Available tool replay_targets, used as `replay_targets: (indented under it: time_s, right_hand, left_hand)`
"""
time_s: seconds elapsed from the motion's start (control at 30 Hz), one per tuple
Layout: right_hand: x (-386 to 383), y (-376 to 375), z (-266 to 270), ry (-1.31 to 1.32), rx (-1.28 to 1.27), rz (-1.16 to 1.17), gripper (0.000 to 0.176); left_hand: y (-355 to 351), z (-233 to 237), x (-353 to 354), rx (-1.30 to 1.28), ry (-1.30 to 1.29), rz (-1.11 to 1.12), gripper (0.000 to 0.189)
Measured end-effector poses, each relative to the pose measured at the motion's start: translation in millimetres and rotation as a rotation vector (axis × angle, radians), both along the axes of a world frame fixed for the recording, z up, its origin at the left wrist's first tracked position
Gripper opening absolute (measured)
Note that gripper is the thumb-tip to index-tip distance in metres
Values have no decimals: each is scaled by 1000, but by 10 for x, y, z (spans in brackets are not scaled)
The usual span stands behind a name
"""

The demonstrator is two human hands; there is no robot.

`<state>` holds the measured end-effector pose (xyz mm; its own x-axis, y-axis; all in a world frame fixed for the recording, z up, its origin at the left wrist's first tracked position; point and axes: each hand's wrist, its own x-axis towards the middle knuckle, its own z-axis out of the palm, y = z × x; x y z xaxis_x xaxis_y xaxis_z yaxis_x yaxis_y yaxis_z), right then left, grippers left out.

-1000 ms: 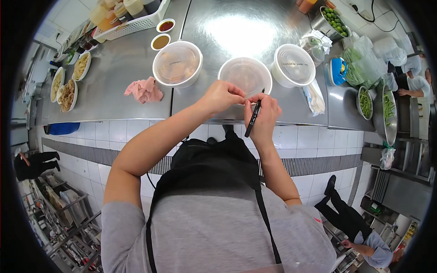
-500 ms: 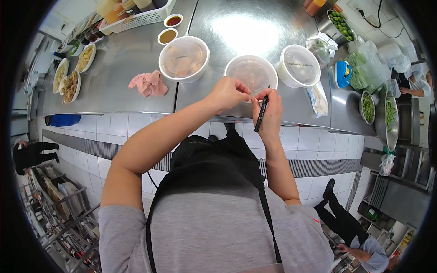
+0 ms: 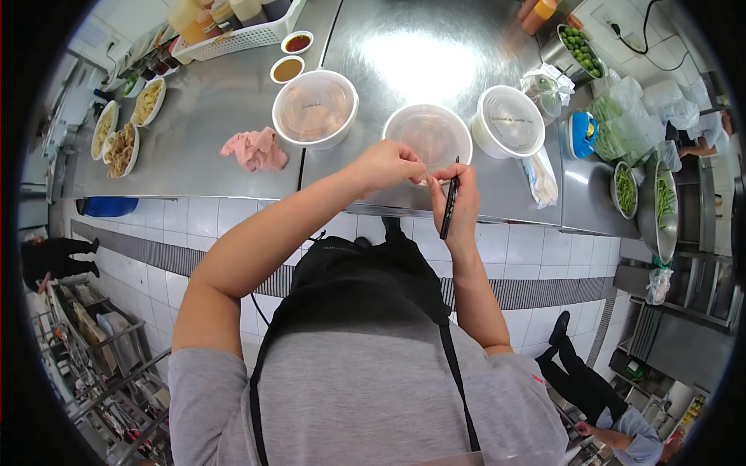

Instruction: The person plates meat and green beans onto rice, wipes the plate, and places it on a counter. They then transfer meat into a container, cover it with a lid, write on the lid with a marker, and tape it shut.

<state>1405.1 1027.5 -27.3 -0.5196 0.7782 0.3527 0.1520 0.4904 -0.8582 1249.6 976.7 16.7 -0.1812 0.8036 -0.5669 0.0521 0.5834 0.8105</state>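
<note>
In front of me a white round tub with a clear lid (image 3: 427,132) stands near the counter's front edge. My left hand (image 3: 388,166) is closed in a pinch over its near rim; what the fingertips grip is too small to tell. Close beside it, my right hand (image 3: 464,203) holds a black marker pen (image 3: 449,208), tip pointing up, with thumb and fingertip at the same rim. To the left sits another lidded tub (image 3: 315,109) with dark writing on its lid. A third lidded tub (image 3: 509,122), also written on, stands at the right.
Two sauce cups (image 3: 287,70) stand behind the left tub, near a white basket of bottles (image 3: 241,39). A pink cloth (image 3: 255,150) lies left. Bowls of food (image 3: 122,151) sit farther left. Green vegetables in bowls (image 3: 625,189) are at right. Co-workers (image 3: 590,380) stand behind me.
The view has shifted slightly, so the counter items appear a little lower. Both hands stay at the middle tub's near rim, and the marker pen is a bit more upright.
</note>
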Motion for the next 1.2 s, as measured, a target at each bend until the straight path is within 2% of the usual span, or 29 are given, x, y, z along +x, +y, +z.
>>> replay_targets:
  time_s: [0.07, 0.17, 0.3, 0.37, 0.57, 0.8, 0.87, 1.1, 1.17, 1.2]
  right_hand:
    - [-11, 23, -41, 17, 20, -4, 20]
    - [-26, 65, -36, 100, 13, 12, 20]
    - [-37, 93, -4, 142, -31, 40, 20]
    - [-48, 102, -19, 152, -24, 41, 20]
    - [-54, 99, -19, 164, 38, 20, 21]
    - [-41, 117, -40, 158, -23, 53, 21]
    - [-45, 117, -37, 162, -23, 56, 21]
    - [0, 120, -83, 168, -129, 123, 22]
    - [17, 165, -123, 170, -146, 126, 22]
    - [29, 169, -133, 213, -176, 162, 23]
  left_hand:
    - [-1, -189, 17, 201, 26, 10, 15]
    - [-16, -213, 89, 287, -56, 79, 15]
    - [-40, -144, 97, 231, -161, 174, 16]
    - [-49, -251, 104, 490, -40, 135, 12]
    - [-87, -343, 121, 524, 22, 128, 13]
    - [-110, -379, 245, 655, 152, 209, 12]
    - [-147, -256, 254, 514, 278, 153, 14]
    - [-239, -209, 161, 646, 296, 95, 21]
    - [-368, -238, 170, 639, 257, 377, 18]
    - [-419, -314, 163, 636, 255, 381, 18]
